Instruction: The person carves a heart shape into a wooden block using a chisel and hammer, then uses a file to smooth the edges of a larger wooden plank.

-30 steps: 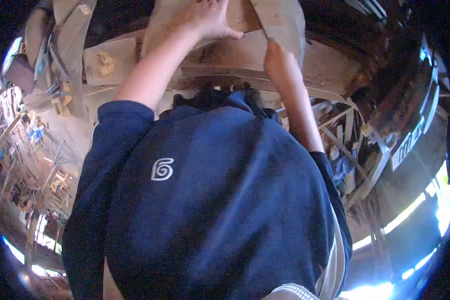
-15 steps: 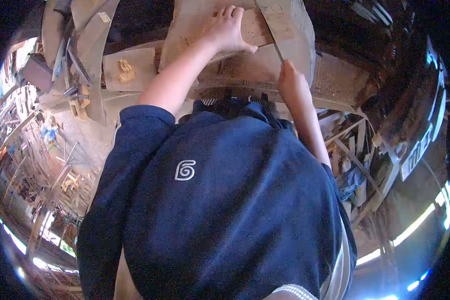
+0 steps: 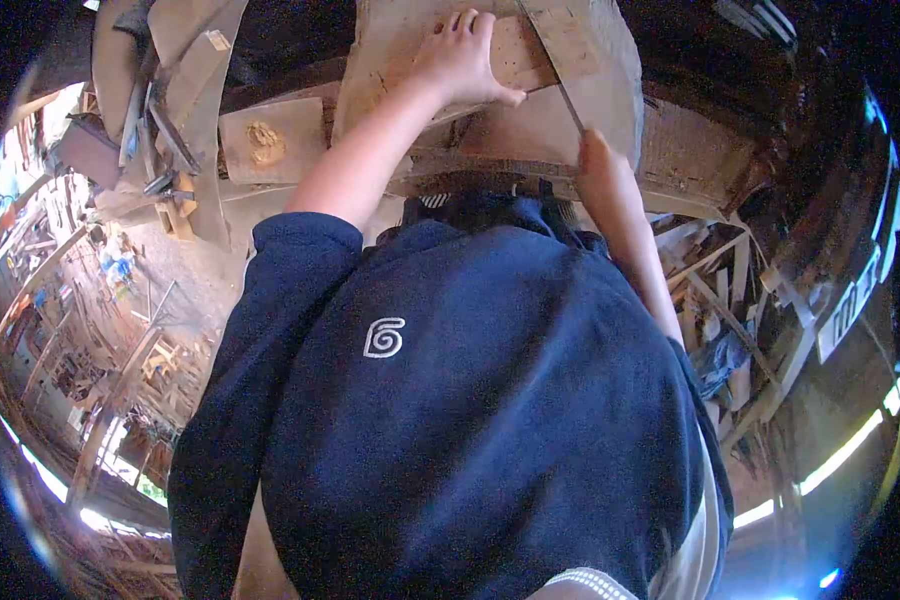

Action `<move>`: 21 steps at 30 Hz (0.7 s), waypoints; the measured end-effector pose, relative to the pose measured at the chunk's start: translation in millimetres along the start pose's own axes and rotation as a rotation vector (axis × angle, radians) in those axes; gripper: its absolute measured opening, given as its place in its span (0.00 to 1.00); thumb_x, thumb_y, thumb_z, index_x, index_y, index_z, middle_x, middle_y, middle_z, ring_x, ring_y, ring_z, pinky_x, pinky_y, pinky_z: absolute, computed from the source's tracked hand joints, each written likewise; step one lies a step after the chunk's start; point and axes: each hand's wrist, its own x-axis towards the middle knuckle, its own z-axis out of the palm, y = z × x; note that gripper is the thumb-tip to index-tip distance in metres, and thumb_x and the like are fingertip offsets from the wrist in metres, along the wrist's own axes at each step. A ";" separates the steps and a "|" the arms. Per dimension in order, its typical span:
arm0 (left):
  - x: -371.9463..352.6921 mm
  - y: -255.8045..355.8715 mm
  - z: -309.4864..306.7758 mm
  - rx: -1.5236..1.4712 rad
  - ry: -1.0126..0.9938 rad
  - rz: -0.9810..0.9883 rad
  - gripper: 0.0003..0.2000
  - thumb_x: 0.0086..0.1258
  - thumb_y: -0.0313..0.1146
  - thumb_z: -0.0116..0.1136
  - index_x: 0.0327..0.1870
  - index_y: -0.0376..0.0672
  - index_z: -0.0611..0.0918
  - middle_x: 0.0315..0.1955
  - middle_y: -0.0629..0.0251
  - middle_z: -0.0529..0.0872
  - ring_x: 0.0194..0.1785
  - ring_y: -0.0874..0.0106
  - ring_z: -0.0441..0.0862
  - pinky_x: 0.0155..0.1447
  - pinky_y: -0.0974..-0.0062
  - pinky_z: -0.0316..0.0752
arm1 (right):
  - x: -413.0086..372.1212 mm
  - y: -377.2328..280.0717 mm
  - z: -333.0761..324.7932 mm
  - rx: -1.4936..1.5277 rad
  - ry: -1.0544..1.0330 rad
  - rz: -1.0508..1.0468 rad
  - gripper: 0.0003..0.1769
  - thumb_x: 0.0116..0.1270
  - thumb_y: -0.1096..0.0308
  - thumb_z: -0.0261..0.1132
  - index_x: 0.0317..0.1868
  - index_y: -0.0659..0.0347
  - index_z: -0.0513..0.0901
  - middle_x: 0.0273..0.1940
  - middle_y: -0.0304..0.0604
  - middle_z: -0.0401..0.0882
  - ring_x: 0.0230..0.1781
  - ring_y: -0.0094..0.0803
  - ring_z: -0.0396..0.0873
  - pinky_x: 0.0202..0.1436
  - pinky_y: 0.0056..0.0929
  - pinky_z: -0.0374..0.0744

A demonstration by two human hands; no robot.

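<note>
My left hand (image 3: 462, 62) presses on a flat wooden piece (image 3: 522, 55) at the top centre, its fingers apart and the thumb stretched along the near edge. My right hand (image 3: 600, 158) is closed around the near end of a long thin tool (image 3: 558, 78), perhaps a saw or file. The tool slants up and to the left, against the right edge of the wooden piece. Beneath both lies a broad wooden slab (image 3: 610, 70). The far end of the tool runs out of the picture.
A board with a pale patch (image 3: 265, 142) lies left of the slab. Wood offcuts (image 3: 160, 110) are piled farther left. More scrap wood (image 3: 720, 290) leans at the right, below a long beam (image 3: 695, 155).
The whole view has shifted slightly, so most things appear farther right. My right hand has moved a little nearer my body with the tool. My left hand stays on the wooden piece.
</note>
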 end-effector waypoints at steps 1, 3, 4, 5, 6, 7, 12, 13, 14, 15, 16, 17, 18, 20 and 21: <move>-0.1 0.9 -2.3 0.001 -0.022 0.000 0.60 0.36 0.64 0.75 0.69 0.37 0.60 0.70 0.41 0.61 0.74 0.46 0.56 0.74 0.48 0.56 | -13.0 11.1 -1.7 -0.008 -0.027 0.037 0.13 0.75 0.62 0.46 0.44 0.62 0.73 0.37 0.70 0.79 0.42 0.68 0.76 0.44 0.61 0.74; -1.7 3.1 -4.5 -0.001 -0.046 -0.006 0.60 0.36 0.64 0.75 0.69 0.36 0.60 0.69 0.41 0.61 0.74 0.46 0.56 0.74 0.48 0.57 | -17.5 16.6 -2.6 -0.018 -0.060 0.072 0.14 0.75 0.62 0.46 0.43 0.63 0.73 0.37 0.70 0.79 0.42 0.68 0.76 0.45 0.61 0.74; -1.6 5.7 -4.6 0.042 -0.026 -0.030 0.60 0.37 0.64 0.75 0.69 0.36 0.60 0.69 0.42 0.61 0.74 0.46 0.56 0.74 0.48 0.56 | -14.9 16.3 -2.6 -0.012 -0.049 0.062 0.13 0.75 0.62 0.46 0.44 0.63 0.73 0.38 0.70 0.79 0.43 0.68 0.77 0.45 0.61 0.74; -1.1 8.3 -5.7 0.084 -0.004 -0.053 0.59 0.37 0.64 0.75 0.69 0.36 0.60 0.69 0.42 0.61 0.73 0.46 0.56 0.74 0.48 0.56 | -11.1 16.2 -3.2 -0.006 -0.036 0.053 0.13 0.75 0.63 0.46 0.44 0.64 0.73 0.38 0.70 0.79 0.44 0.67 0.77 0.46 0.60 0.75; -1.1 14.4 -17.4 0.080 -0.002 -0.055 0.59 0.37 0.64 0.75 0.69 0.36 0.60 0.69 0.42 0.61 0.73 0.46 0.56 0.74 0.48 0.56 | -2.5 13.9 -2.5 -0.010 -0.036 0.053 0.13 0.75 0.63 0.46 0.44 0.64 0.73 0.38 0.70 0.79 0.44 0.67 0.77 0.46 0.60 0.75; -1.4 24.2 -36.8 0.028 -0.136 -0.136 0.59 0.41 0.62 0.74 0.71 0.35 0.55 0.71 0.42 0.56 0.75 0.48 0.52 0.75 0.50 0.53 | 10.6 9.2 0.2 0.016 0.024 0.009 0.13 0.74 0.63 0.47 0.44 0.64 0.73 0.38 0.70 0.79 0.44 0.67 0.77 0.46 0.60 0.75; -2.2 31.8 -50.5 -0.031 -0.270 -0.188 0.60 0.44 0.59 0.73 0.73 0.34 0.51 0.73 0.42 0.52 0.77 0.49 0.48 0.77 0.51 0.51 | 43.4 -5.6 8.3 -0.090 0.021 0.040 0.13 0.74 0.63 0.48 0.45 0.64 0.74 0.37 0.70 0.79 0.44 0.66 0.77 0.46 0.60 0.76; -3.8 32.3 -50.5 -0.032 -0.259 -0.194 0.60 0.44 0.59 0.74 0.73 0.34 0.51 0.73 0.42 0.53 0.77 0.49 0.49 0.77 0.51 0.50 | 33.0 4.5 8.7 -0.042 0.024 0.018 0.13 0.74 0.63 0.48 0.45 0.64 0.74 0.37 0.70 0.79 0.44 0.66 0.77 0.45 0.60 0.76; -3.8 32.0 -50.5 -0.033 -0.247 -0.197 0.60 0.44 0.59 0.74 0.73 0.35 0.51 0.72 0.42 0.53 0.77 0.49 0.49 0.77 0.51 0.50 | 23.0 12.3 7.4 0.005 0.029 -0.004 0.13 0.74 0.63 0.48 0.45 0.64 0.74 0.37 0.70 0.79 0.44 0.66 0.77 0.44 0.60 0.76; -2.4 29.7 -47.4 -0.035 -0.248 -0.190 0.60 0.44 0.59 0.74 0.73 0.35 0.51 0.72 0.42 0.53 0.77 0.49 0.49 0.77 0.51 0.50 | 11.3 16.8 3.8 0.004 0.033 0.001 0.13 0.74 0.63 0.48 0.45 0.64 0.74 0.37 0.70 0.79 0.44 0.66 0.77 0.44 0.60 0.76; -1.5 24.9 -39.7 -0.014 -0.235 -0.155 0.59 0.44 0.59 0.74 0.72 0.35 0.52 0.72 0.42 0.53 0.76 0.49 0.49 0.77 0.52 0.48 | -2.7 20.5 0.5 0.018 -0.001 0.014 0.13 0.74 0.63 0.49 0.45 0.64 0.74 0.37 0.69 0.79 0.43 0.67 0.77 0.42 0.60 0.75; -2.6 20.8 -30.7 0.003 -0.225 -0.121 0.59 0.44 0.59 0.74 0.72 0.35 0.52 0.72 0.42 0.54 0.76 0.48 0.50 0.78 0.52 0.47 | -12.5 23.2 -0.3 0.031 -0.038 0.029 0.13 0.74 0.63 0.49 0.45 0.64 0.73 0.37 0.68 0.79 0.43 0.67 0.76 0.41 0.60 0.74; -2.8 15.7 -23.1 -0.004 -0.230 -0.116 0.59 0.44 0.59 0.74 0.72 0.35 0.52 0.72 0.42 0.54 0.76 0.48 0.50 0.78 0.52 0.47 | -16.9 21.3 2.7 0.027 -0.040 0.038 0.13 0.74 0.63 0.49 0.45 0.64 0.73 0.37 0.68 0.79 0.43 0.67 0.76 0.41 0.60 0.74; -6.7 9.5 -12.5 0.012 -0.127 -0.010 0.58 0.44 0.58 0.73 0.72 0.35 0.55 0.72 0.45 0.58 0.76 0.50 0.53 0.78 0.51 0.46 | -29.7 10.4 12.3 0.008 -0.063 0.056 0.10 0.73 0.65 0.47 0.47 0.60 0.71 0.37 0.68 0.81 0.41 0.66 0.79 0.43 0.61 0.76; -12.8 12.8 -7.2 0.025 -0.125 0.009 0.58 0.44 0.58 0.73 0.72 0.35 0.55 0.72 0.45 0.58 0.76 0.50 0.53 0.78 0.51 0.46 | -36.5 7.4 15.0 0.022 -0.046 0.062 0.10 0.73 0.65 0.47 0.47 0.60 0.71 0.37 0.68 0.81 0.41 0.66 0.79 0.43 0.61 0.76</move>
